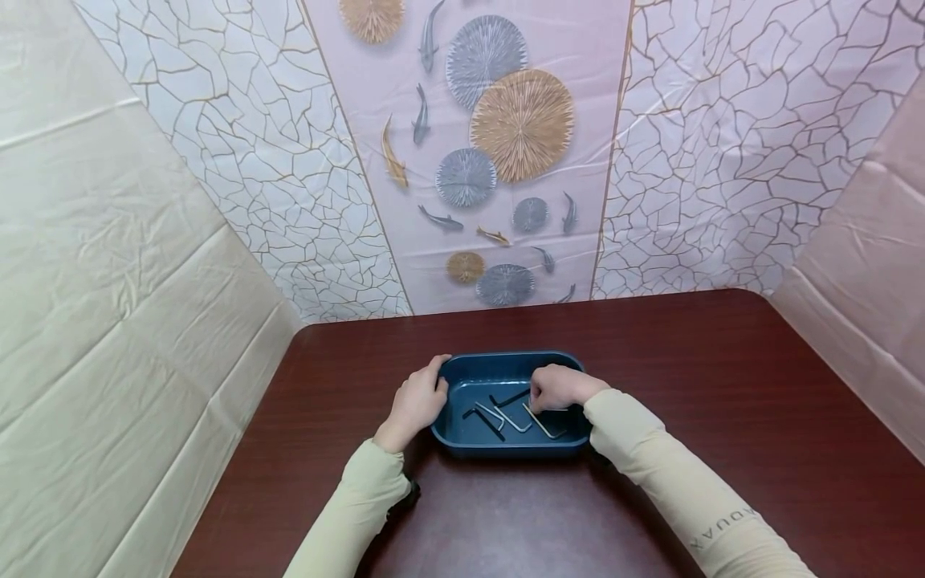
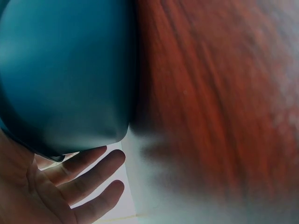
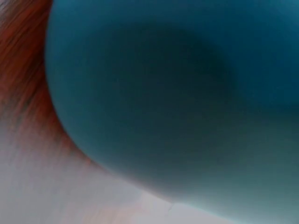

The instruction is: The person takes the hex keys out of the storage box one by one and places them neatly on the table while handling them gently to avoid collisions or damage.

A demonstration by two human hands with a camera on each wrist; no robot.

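A deep blue oblong tray (image 1: 462, 449) with rounded corners stands on the table. My left hand (image 1: 421, 397) grips its left end; in the left wrist view that hand (image 2: 65, 186) has its thumb side at the rim and several fingers spread beneath. Inside the tray lie several L-shaped hex keys, black ones such as this black hex key (image 1: 488, 423) and silver ones such as this silver hex key (image 1: 515, 421). My right hand (image 1: 560, 387) reaches into the tray's right side, fingers curled down around a thin silver hex key (image 1: 556, 410), its fingertips partly hidden. The right wrist view shows only blurred tray wall (image 3: 140, 93).
The dark red-brown wooden table (image 1: 347, 385) spreads around the tray on all sides. A patterned cloth backdrop (image 1: 506, 241) hangs behind its far edge. Pale cloth walls (image 1: 144, 321) close in the left and right sides.
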